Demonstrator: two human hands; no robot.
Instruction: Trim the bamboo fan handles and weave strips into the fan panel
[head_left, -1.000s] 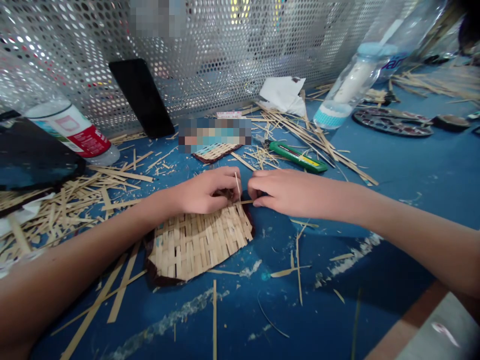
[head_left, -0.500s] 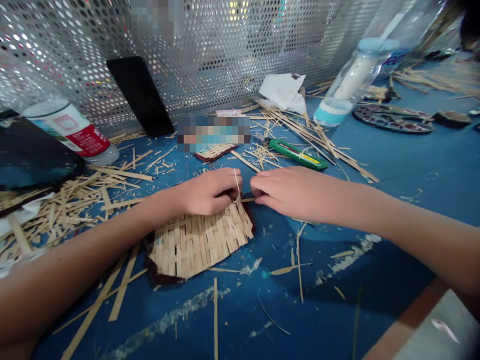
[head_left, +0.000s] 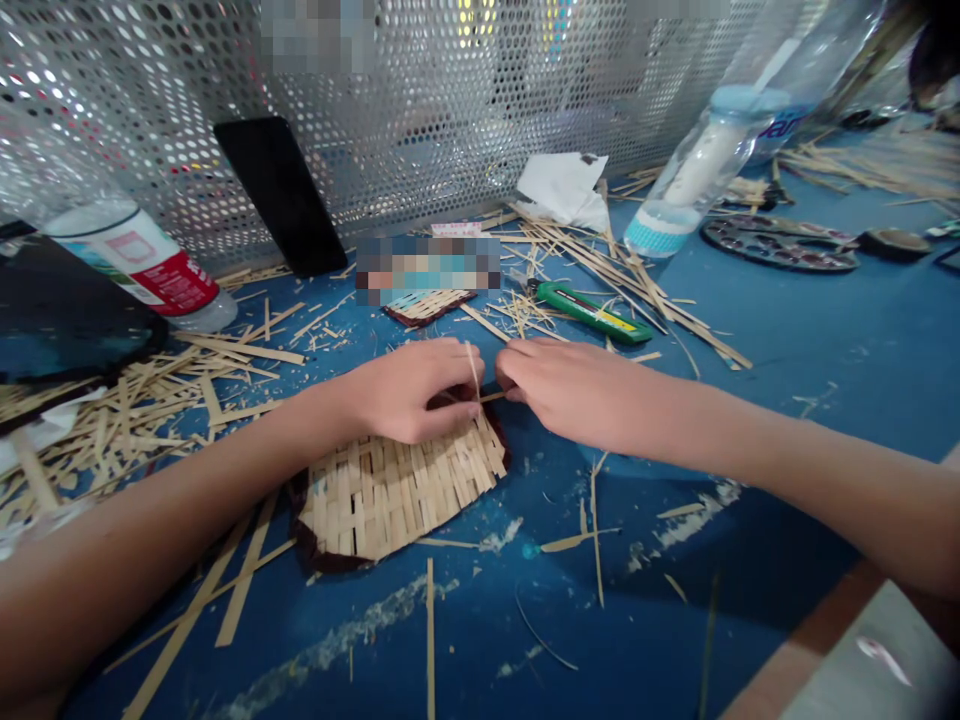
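Note:
A woven bamboo piece [head_left: 397,495] with a dark brown edge lies flat on the blue table. Over its far edge rests my left hand [head_left: 420,385], thumb and fingers closed on the weave. A thin strip [head_left: 474,370] stands up by the left fingertips. My right hand [head_left: 559,385] is just off the piece's right corner, its fingers pinched together. Between the two hands a short length of bamboo strip [head_left: 493,396] shows, running into the right fingers. The fingertips of the right hand are mostly hidden.
Beyond the hands lie a green utility knife [head_left: 592,312], a smaller woven piece [head_left: 427,305] and loose bamboo strips [head_left: 607,260]. A phone [head_left: 281,195] leans on the perforated metal screen [head_left: 450,130]. Bottles stand left [head_left: 142,265] and right [head_left: 675,195], near a paint palette [head_left: 776,245].
The left thumb has moved slightly down and away from the fingers. The right hand has shifted a little left, closer to the left one. The woven piece stays nearly in place.

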